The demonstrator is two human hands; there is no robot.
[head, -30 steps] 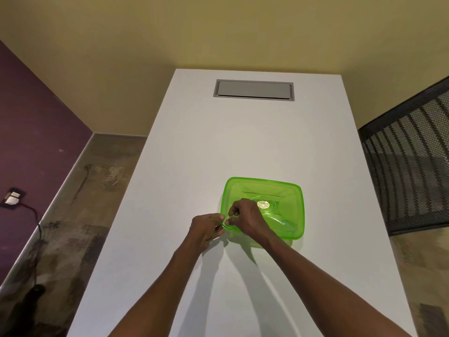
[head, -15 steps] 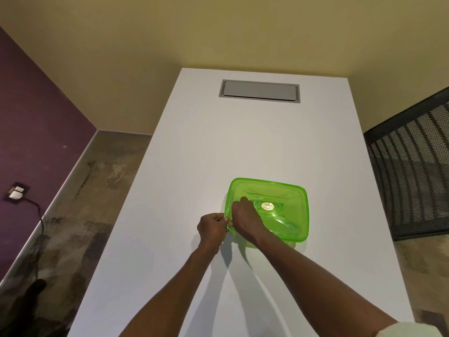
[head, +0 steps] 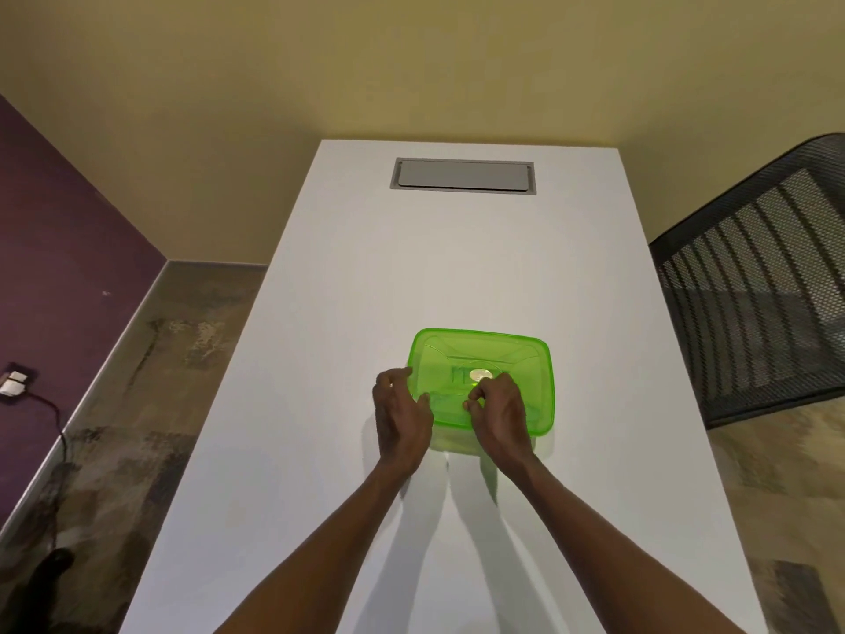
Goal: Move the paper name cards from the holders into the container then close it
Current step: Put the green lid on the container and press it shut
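Container [head: 512, 354] lidded on white table [head: 347, 276], left fingers [head: 397, 376] loose, right fingers [head: 475, 398] curled empty, yellow walls [head: 411, 61].

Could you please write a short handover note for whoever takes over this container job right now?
Left hand: at the left edge of the green container, fingers loosely spread, thumb against the rim; no clear grip.
Right hand: over the lid, fingers curled near the round centre badge; I cannot tell whether it pinches anything.
Things: the container sits on the white table with its lid on top. No name cards or holders are visible; cards inside cannot be confirmed through the tinted lid.
Done: lid appears placed.
Left: check that the lid is sealed all round, pressing the near edge, then withdraw both hands.
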